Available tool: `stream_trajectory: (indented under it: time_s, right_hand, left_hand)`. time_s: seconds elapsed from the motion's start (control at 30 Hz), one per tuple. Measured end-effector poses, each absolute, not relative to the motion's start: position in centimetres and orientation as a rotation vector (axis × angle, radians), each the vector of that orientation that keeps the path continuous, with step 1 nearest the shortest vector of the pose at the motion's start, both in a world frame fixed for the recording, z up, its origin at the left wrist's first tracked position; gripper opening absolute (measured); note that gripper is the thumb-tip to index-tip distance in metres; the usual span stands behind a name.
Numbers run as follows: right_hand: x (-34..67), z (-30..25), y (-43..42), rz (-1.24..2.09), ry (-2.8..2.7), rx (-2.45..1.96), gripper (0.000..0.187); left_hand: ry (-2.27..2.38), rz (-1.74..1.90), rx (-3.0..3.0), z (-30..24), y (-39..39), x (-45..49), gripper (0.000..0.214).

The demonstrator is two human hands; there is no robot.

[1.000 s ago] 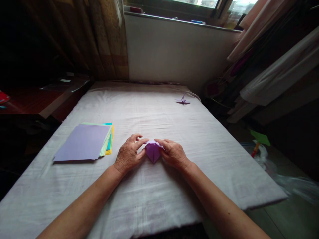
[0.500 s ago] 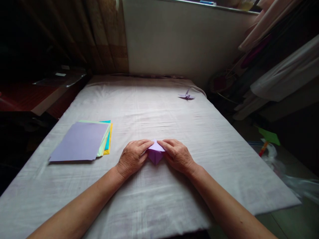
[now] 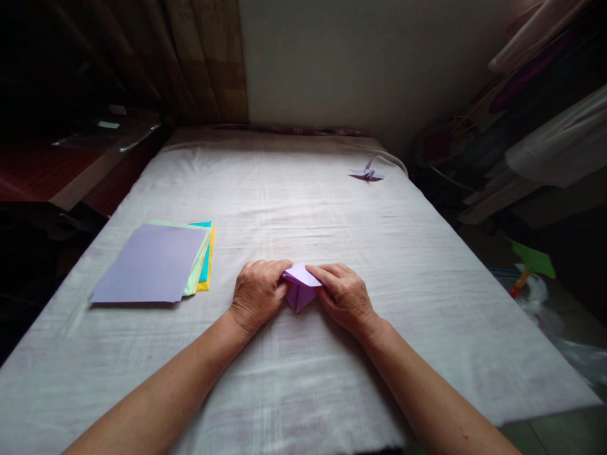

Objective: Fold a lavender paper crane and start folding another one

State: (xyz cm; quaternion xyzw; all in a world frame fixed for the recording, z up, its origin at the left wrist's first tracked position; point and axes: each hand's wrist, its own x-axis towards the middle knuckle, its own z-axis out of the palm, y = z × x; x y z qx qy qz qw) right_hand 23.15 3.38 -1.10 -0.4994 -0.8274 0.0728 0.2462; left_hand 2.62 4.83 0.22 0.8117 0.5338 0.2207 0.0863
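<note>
A small piece of folded purple paper [image 3: 300, 292] is held low at the centre, on a table covered with a white, faintly checked cloth [image 3: 284, 208]. Its left edge is pinched between the thumb and curled fingers of the left hand [image 3: 258, 291]; its right edge is clamped by the right hand [image 3: 347, 294], with the index fingertip laid on a pale lilac flap. Below that flap, a darker point with a centre crease is aimed toward the wearer.

One second earlier, mostly the dark diamond was shown and the left fingers were partly spread; now the pale flap is spread across the upper half and those fingers are drawn together. The view is also tipped further down.

To the left, a stack of square lilac, pale green, blue and yellow paper sheets [image 3: 147, 265] is set. At the far right, a lilac folded-paper bird [image 3: 367, 174] is placed.
</note>
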Motion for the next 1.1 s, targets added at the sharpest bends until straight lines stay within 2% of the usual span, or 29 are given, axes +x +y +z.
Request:
stream_trajectory:
  time_s: [0.13, 0.3, 0.47, 0.6, 0.77, 1.1]
  right_hand:
    - [23.2, -1.0, 3.4, 0.197, -2.282, -1.364, 0.041]
    - [23.4, -1.0, 3.3, 0.203, -2.334, -1.307, 0.043]
    - [23.3, -0.5, 3.0, 0.178, -2.405, -1.251, 0.041]
    - [23.0, -0.1, 2.8, 0.217, -2.443, -1.224, 0.046]
    - [23.0, 0.3, 2.7, 0.295, -2.450, -1.219, 0.053]
    - [23.1, 0.6, 2.5, 0.341, -2.467, -1.229, 0.053]
  left_hand:
    - [1.551, 0.632, 2.459, 0.2, 4.7, 1.8, 0.029]
    - [1.238, 0.619, 2.607, 0.0, 4.8, -0.4, 0.047]
    - [1.068, 0.590, 2.700, -0.1, 4.9, -2.2, 0.038]
    - [1.011, 0.601, 2.699, 0.1, 4.7, -2.6, 0.033]
    - [0.984, 0.524, 2.661, 0.8, 4.4, -2.7, 0.035]
    - [0.965, 0.389, 2.718, 0.5, 2.8, -0.9, 0.044]
